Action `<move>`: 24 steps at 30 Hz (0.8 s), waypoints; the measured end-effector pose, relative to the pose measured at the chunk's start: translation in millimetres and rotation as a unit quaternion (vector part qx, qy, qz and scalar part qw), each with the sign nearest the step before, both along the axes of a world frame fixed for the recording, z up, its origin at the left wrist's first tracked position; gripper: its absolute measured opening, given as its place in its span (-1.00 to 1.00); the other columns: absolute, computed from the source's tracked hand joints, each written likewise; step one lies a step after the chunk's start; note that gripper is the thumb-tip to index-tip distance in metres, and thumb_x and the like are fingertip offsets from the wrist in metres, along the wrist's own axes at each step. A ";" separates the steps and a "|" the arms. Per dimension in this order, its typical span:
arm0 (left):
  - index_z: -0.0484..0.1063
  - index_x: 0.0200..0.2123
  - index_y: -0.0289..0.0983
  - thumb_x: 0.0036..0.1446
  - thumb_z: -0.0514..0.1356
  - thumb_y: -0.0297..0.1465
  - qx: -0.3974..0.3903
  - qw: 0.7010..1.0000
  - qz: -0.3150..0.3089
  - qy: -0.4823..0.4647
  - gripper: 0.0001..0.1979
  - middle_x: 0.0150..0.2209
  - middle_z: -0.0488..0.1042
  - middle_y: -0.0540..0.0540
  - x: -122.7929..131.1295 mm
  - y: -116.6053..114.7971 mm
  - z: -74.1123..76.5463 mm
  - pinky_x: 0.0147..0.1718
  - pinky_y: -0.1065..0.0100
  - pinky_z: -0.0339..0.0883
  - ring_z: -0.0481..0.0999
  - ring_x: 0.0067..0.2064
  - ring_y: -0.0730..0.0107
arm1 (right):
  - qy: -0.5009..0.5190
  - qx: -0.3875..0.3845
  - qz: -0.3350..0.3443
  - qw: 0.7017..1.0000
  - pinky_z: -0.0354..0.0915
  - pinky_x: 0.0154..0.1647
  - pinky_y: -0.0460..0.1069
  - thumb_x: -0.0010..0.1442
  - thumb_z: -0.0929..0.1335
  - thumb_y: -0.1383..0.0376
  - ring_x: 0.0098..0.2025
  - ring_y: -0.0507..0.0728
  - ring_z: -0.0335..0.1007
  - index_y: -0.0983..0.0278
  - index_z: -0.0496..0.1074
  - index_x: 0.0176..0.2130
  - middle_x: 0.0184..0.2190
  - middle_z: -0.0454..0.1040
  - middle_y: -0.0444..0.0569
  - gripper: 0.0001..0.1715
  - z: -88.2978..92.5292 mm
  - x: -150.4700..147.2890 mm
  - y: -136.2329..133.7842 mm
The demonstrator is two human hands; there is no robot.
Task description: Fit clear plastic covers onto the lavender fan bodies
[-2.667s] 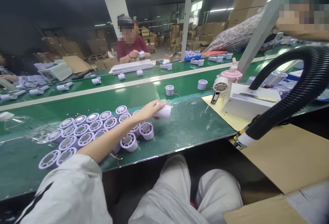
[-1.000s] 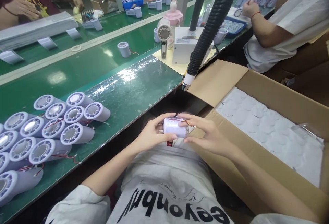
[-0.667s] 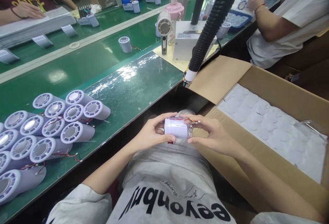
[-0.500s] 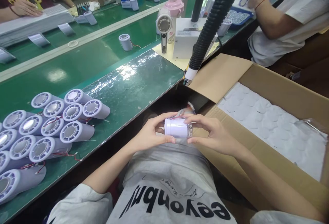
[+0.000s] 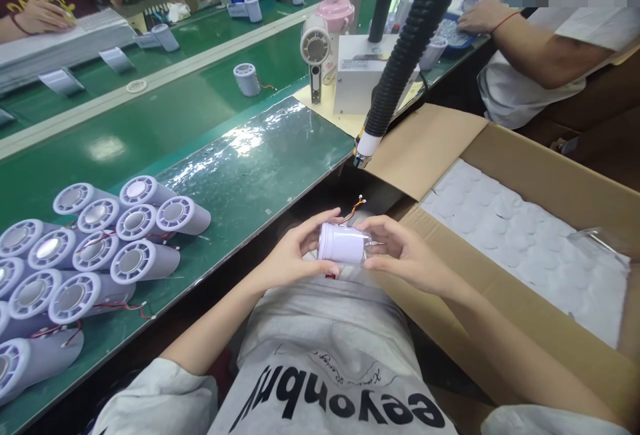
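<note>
Between my two hands, in front of my shirt, lies a pale lavender cylindrical fan housing (image 5: pixel 343 245) on its side. My left hand (image 5: pixel 295 252) grips its left, rimmed end with fingers behind and thumb in front. At the other end, my right hand (image 5: pixel 403 252) has its thumb and fingers closed around a shiny clear part, perhaps thin plastic; its exact kind is unclear. Coloured wires (image 5: pixel 356 208) with small white connectors stick up behind the housing. On the bench to the left stand several similar housings (image 5: pixel 133 262) with round metallic centres and red wires.
An open carton (image 5: pixel 545 155) at the right holds white-wrapped rows. A black corrugated hose (image 5: pixel 405 62) hangs ahead, near a handheld fan (image 5: pixel 315 48) and a grey metal box (image 5: pixel 357 75). One housing (image 5: pixel 247 80) stands on the green belt (image 5: pixel 200 95). Co-workers' hands (image 5: pixel 483 15) are beyond.
The housing in my hands has turned, so its wires now stick up behind it. My right fingers have shifted at its end. A co-worker's hand at the right has moved left.
</note>
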State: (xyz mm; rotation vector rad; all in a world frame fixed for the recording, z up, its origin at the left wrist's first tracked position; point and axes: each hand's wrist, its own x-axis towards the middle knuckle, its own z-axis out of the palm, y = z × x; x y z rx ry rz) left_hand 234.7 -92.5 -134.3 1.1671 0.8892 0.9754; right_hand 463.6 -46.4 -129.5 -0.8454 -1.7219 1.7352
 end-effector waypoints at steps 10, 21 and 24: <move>0.44 0.01 -0.34 -0.12 0.43 -0.31 -0.054 0.994 0.079 -0.061 -0.42 -0.01 0.53 -0.22 23.3 115.5 -17.3 0.02 0.32 0.31 0.51 0.00 0.25 | 0.120 0.032 -0.167 0.978 0.34 0.08 0.21 -0.05 0.50 -0.12 -0.02 0.24 0.43 0.16 0.17 -0.09 -0.06 0.43 0.07 -0.28 -70.2 -26.4 73.3; 0.33 0.12 -0.17 -0.18 0.45 -0.46 -0.019 0.999 -0.005 0.043 -0.26 0.08 0.44 -0.18 10.1 62.0 -0.6 -0.04 0.29 0.40 0.52 -0.05 0.27 | 0.060 0.094 -0.073 0.991 0.34 0.13 0.21 0.01 0.53 0.27 0.08 0.22 0.36 0.17 0.37 -0.11 0.03 0.41 0.00 -0.54 -26.6 3.7 41.9; 0.32 0.16 -0.12 -0.11 0.42 -0.44 0.028 0.995 -0.034 0.089 -0.27 0.18 0.36 -0.17 8.4 35.7 6.0 0.09 0.25 0.33 0.44 0.11 0.18 | -0.001 0.143 -0.035 0.989 0.36 0.14 0.22 0.09 0.49 0.30 0.08 0.21 0.36 0.16 0.38 -0.09 0.02 0.42 -0.03 -0.61 -2.6 12.8 19.4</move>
